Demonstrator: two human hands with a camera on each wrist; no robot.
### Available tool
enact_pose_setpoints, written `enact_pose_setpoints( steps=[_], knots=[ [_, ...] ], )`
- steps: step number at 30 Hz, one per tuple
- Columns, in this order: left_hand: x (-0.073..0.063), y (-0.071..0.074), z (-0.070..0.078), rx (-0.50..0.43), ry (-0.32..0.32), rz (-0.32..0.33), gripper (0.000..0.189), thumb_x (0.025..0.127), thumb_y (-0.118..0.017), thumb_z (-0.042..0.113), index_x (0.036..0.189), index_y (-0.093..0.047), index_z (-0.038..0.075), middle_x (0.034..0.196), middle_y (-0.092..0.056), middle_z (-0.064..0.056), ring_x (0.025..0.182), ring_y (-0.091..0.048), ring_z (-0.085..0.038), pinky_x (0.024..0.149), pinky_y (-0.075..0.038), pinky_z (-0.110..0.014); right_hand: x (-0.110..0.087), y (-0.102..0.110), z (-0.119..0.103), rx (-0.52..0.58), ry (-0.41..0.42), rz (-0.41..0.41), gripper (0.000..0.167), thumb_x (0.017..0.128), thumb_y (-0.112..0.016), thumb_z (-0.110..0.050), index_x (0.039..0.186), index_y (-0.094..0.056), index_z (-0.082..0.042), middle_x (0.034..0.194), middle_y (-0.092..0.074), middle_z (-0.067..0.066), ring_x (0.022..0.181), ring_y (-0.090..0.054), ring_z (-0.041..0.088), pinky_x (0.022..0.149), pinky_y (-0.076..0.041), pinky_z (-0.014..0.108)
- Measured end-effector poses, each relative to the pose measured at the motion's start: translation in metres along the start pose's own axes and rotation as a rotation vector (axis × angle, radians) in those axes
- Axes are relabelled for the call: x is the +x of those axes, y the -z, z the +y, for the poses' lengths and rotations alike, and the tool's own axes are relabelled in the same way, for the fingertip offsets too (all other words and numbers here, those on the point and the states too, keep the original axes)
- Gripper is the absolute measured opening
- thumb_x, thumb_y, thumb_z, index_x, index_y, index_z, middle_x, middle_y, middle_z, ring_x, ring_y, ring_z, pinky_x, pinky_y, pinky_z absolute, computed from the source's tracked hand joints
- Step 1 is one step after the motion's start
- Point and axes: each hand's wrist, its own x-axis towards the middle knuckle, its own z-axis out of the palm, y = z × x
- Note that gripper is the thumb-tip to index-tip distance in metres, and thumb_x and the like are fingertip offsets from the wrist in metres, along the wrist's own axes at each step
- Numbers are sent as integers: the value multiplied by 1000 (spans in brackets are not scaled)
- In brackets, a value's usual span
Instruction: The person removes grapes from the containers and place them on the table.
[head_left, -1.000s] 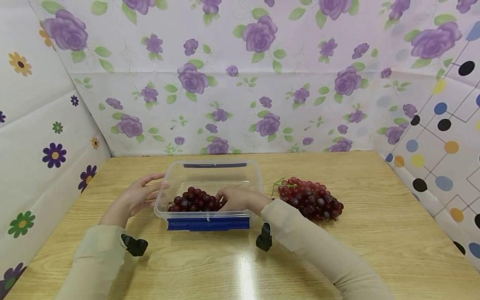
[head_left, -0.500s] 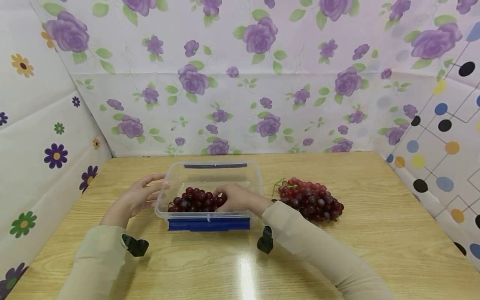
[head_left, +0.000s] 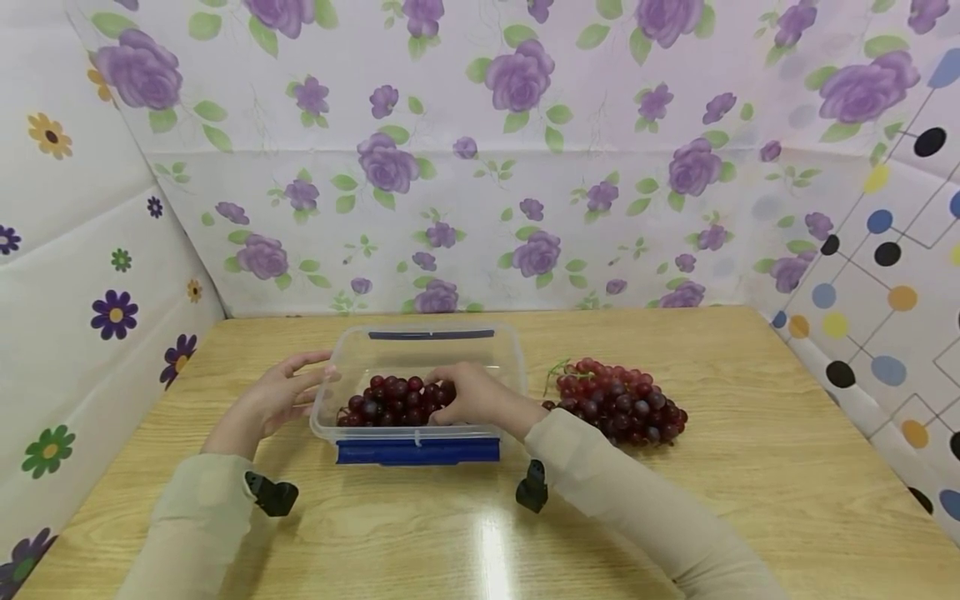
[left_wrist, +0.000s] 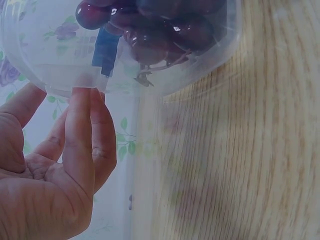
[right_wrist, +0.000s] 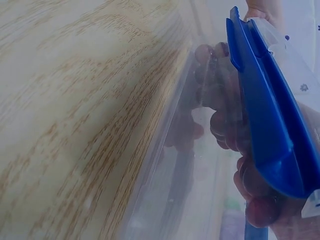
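Observation:
A clear plastic box (head_left: 327, 431) with blue latch flaps stands lidless on the table. Inside its left and middle part lies a bunch of dark red grapes (head_left: 390, 402). My right hand (head_left: 480, 395) reaches into the box and grips the right end of that bunch between thumb and fingers. The left hand (head_left: 281, 397) is at the box's left side. In the left wrist view, its fairly straight fingers (left_wrist: 79, 135) touch under the box's rim. A blue latch flap (right_wrist: 272, 115) hides part of the grapes and of the right hand in the right wrist view.
To the right of the box, close behind the right forearm, more red grapes (head_left: 622, 404) with green stems lie on the wooden table (head_left: 405, 533). Flower-patterned cloth (head_left: 465, 200) stands up along the back, with other patterned sheets at both sides.
The right hand has shifted slightly left and up on the grapes, and more of them show between its thumb and fingers. The left hand and the box stay in place.

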Motion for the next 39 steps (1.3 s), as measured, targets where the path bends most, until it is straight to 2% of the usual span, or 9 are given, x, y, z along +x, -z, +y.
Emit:
enact_pose_setpoints(
  steps=[4, 12, 19, 23, 25, 27, 30, 33, 39],
  knots=[
    [-1, 0, 0, -3, 0, 7, 75, 93, -59, 41, 151, -23, 12, 125, -56, 1, 104, -60, -12, 80, -54, -28, 0, -1, 0, -11, 3, 21, 51, 78, -77, -18, 126, -61, -10, 120, -65, 7, 80, -55, 14, 74, -48, 27],
    [-1, 0, -1, -10, -1, 17, 74, 93, -60, 40, 151, -24, 12, 123, -58, 2, 102, -61, -12, 80, -54, -28, 0, -1, 0, -10, 34, 76, 48, 80, -75, -17, 125, -62, -8, 127, -61, 9, 116, -56, 24, 94, -49, 37],
    [-2, -1, -1, -17, -1, 18, 74, 93, -60, 40, 151, -24, 12, 129, -55, -4, 102, -62, -12, 78, -55, -28, -2, 0, 0, 23, 47, 86, 50, 80, -74, -15, 127, -60, -6, 131, -59, 10, 122, -53, 25, 99, -46, 40],
    [-2, -1, -1, -6, 2, 19, 74, 93, -59, 41, 151, -24, 12, 136, -50, -10, 105, -61, -14, 79, -55, -27, -2, 0, 1, 39, 60, 102, 51, 80, -74, -14, 127, -59, -5, 132, -58, 11, 85, -61, 16, 94, -48, 37],
    [-2, 0, 0, -1, 1, 20, 74, 93, -59, 41, 151, -24, 12, 135, -51, -9, 106, -61, -14, 79, -54, -27, -2, 1, 1, 53, 62, 102, 51, 81, -74, -14, 128, -58, -4, 132, -58, 11, 64, -50, 13, 87, -48, 36],
    [-2, 0, 0, -3, 1, 21, 74, 93, -59, 41, 151, -24, 12, 132, -53, -7, 105, -61, -14, 78, -54, -27, -2, 2, 0, 64, 67, 102, 52, 81, -74, -14, 129, -58, -3, 132, -58, 12, 61, -46, 12, 86, -48, 36],
    [-2, 0, 0, -7, -2, 18, 74, 93, -59, 41, 151, -23, 12, 134, -52, -9, 104, -62, -13, 77, -54, -27, -3, 3, -1, 75, 78, 112, 52, 80, -74, -14, 129, -58, -2, 131, -59, 12, 87, -62, 16, 94, -48, 38],
    [-1, 0, -1, -7, -6, 16, 74, 93, -58, 41, 151, -23, 12, 140, -46, -17, 104, -62, -13, 77, -54, -26, -4, 2, -1, 84, 92, 125, 52, 80, -75, -13, 128, -58, -2, 131, -59, 12, 120, -55, 25, 99, -46, 41],
    [-1, 0, -3, -13, -8, 20, 73, 93, -59, 41, 151, -25, 12, 144, -43, -19, 106, -61, -15, 79, -54, -28, -5, 2, 0, 112, 118, 149, 51, 79, -76, -12, 126, -59, -3, 129, -61, 11, 120, -55, 27, 95, -48, 41]
  ],
)
